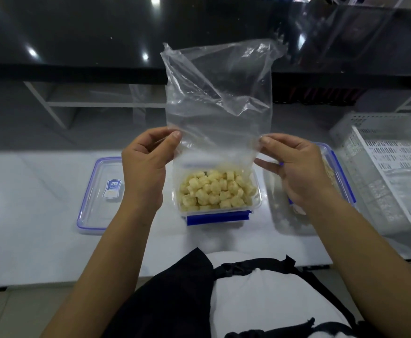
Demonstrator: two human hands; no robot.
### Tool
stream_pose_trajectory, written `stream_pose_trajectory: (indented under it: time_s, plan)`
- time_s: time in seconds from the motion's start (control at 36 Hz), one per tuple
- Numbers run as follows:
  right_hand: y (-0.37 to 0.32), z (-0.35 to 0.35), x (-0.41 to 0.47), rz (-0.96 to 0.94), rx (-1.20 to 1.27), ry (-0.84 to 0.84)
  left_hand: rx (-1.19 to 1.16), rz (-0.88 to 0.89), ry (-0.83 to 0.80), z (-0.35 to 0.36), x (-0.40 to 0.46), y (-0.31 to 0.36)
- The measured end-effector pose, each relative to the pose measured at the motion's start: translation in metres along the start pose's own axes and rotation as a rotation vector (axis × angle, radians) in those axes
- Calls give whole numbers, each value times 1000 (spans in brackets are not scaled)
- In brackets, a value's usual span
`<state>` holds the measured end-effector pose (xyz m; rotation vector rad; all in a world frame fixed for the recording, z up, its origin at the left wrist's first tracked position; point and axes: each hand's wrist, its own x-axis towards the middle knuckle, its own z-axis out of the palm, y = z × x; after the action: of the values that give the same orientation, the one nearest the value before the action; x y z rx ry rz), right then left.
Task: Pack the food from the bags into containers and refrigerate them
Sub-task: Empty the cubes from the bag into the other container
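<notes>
A clear plastic bag (219, 98) hangs upside down over an open clear container (258, 201) with blue clips, which stands on the white counter. The container holds several pale yellow food pieces (214, 191). My left hand (146, 167) pinches the bag's left edge between thumb and fingers. My right hand (294, 172) pinches its right edge. The bag looks empty, and its open end reaches down to the container.
The container's lid (97, 196) lies flat on the counter to the left. A second blue-clipped container (336, 172) with food sits behind my right hand. At the far right a white perforated basket (384, 162) sits wrapped in plastic. A black glossy counter (77, 45) runs behind.
</notes>
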<state>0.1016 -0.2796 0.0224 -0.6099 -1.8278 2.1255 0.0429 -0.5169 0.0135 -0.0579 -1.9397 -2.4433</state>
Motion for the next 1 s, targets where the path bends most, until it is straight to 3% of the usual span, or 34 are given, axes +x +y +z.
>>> stream_pose_trajectory:
  time_s: [0.31, 0.56, 0.75, 1.0]
  plan:
    - [-4, -8, -7, -54, -82, 37, -21, -27, -23, 3, 2, -4]
    - [-10, -44, -13, -112, -56, 106, -28, -64, -143, 28, -5, -4]
    - [-27, -109, -22, -267, -234, 349, 216, 50, -273, 97, -11, -15]
    - [-55, -239, -39, -182, -508, 611, 352, 200, -596, 236, -44, -31]
